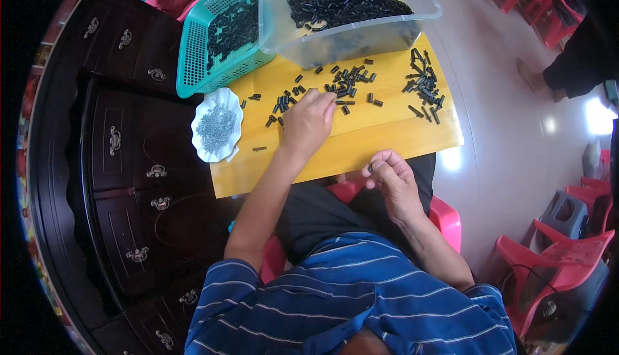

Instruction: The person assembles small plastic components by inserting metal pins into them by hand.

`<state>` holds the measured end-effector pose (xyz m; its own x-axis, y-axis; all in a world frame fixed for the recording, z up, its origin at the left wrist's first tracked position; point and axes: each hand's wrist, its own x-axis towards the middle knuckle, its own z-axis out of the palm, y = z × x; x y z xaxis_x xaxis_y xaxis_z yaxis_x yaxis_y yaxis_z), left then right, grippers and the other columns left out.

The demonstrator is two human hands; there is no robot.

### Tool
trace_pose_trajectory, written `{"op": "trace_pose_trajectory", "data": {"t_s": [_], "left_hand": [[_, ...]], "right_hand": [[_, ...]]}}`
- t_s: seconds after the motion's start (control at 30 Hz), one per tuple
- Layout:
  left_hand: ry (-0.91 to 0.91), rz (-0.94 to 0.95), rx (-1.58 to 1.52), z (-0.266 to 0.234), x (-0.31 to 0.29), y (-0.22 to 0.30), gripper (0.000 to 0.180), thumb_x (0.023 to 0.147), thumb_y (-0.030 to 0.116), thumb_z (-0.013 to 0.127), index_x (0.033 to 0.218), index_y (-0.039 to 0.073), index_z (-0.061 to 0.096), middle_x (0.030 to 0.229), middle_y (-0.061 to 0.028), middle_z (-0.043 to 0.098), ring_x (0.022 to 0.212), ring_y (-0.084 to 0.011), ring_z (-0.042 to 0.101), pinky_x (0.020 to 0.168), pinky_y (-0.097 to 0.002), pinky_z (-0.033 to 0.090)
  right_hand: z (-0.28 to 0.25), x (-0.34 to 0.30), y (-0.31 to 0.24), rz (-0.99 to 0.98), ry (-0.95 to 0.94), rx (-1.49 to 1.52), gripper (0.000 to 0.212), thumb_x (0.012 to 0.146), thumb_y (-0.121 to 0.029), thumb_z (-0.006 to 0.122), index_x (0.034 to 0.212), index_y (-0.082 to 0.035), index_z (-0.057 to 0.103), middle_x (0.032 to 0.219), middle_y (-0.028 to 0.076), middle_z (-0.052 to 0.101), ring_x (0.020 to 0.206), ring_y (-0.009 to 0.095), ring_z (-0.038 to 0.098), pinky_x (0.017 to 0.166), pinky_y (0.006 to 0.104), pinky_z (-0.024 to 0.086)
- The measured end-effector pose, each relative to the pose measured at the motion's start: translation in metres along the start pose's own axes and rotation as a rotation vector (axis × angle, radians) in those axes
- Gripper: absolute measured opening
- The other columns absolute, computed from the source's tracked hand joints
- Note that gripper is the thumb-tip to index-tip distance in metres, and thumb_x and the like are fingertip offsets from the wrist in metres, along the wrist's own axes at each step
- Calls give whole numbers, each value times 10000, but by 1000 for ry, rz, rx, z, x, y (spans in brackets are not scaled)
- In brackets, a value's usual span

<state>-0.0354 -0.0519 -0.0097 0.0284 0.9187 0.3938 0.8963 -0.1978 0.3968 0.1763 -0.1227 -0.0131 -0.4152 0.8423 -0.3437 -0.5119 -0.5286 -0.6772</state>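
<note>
Small black tube-shaped pieces (345, 83) lie loose on the yellow table (387, 126). My left hand (306, 122) reaches over the near side of this pile with its fingers curled down. Its fingertips are partly hidden, so I cannot make out what they grip. Just off the table's near edge, my right hand (393, 178) is closed in a pinch, with a small dark piece (370, 168) between thumb and fingers. At the table's right lies a heap of longer, thinner black pieces (422, 84). A single thin piece (259, 149) rests by my left forearm.
A clear plastic bin (348, 49) of black pieces stands at the back, beside a green basket (193, 65) holding more. A white scalloped dish (199, 126) with small silvery pieces sits at the left edge. Dark drawers (116, 162) flank the left; red chairs (567, 258) stand right.
</note>
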Motion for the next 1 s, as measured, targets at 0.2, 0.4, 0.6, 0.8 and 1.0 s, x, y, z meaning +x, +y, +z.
{"op": "trace_pose_trajectory", "data": {"t_s": [0.2,0.4,0.6,0.8,1.0], "left_hand": [[-10,57,49,3,6,1,95,839,110,692,929,81,699,840,-80,649,746,-292,657,641,-382,524],[-56,2,70,2,-2,4,71,869,118,648,918,90,604,873,-98,596,779,-333,648,658,-444,523],[-17,-61,-252,-17,-20,15,73,889,-19,599,956,8,597,848,-100,646,667,-169,626,610,-291,486],[-268,-265,-694,-40,-39,45,121,889,-15,645,1007,-6,621,826,10,610,708,-15,547,629,-170,432],[-410,-286,-774,-50,-42,60,187,881,-20,651,1064,-9,614,873,-14,644,736,-42,571,644,-190,457]], "right_hand": [[0,0,-2,27,-4,-4,92,976,-136,555,1007,-49,558,872,54,626,723,101,556,710,228,467],[0,-1,-1,14,-5,16,132,985,-151,571,1058,-40,570,873,45,621,741,96,557,721,234,467],[1,-2,-2,2,12,-31,196,993,-137,565,1137,-11,609,854,22,609,752,84,542,729,226,455],[1,-2,1,-3,-9,-75,205,992,-117,564,1150,-4,628,854,5,609,764,77,542,743,220,454],[-1,-1,5,-51,-17,-62,170,974,-86,590,1124,-9,613,884,6,619,776,69,555,734,213,468]]}}
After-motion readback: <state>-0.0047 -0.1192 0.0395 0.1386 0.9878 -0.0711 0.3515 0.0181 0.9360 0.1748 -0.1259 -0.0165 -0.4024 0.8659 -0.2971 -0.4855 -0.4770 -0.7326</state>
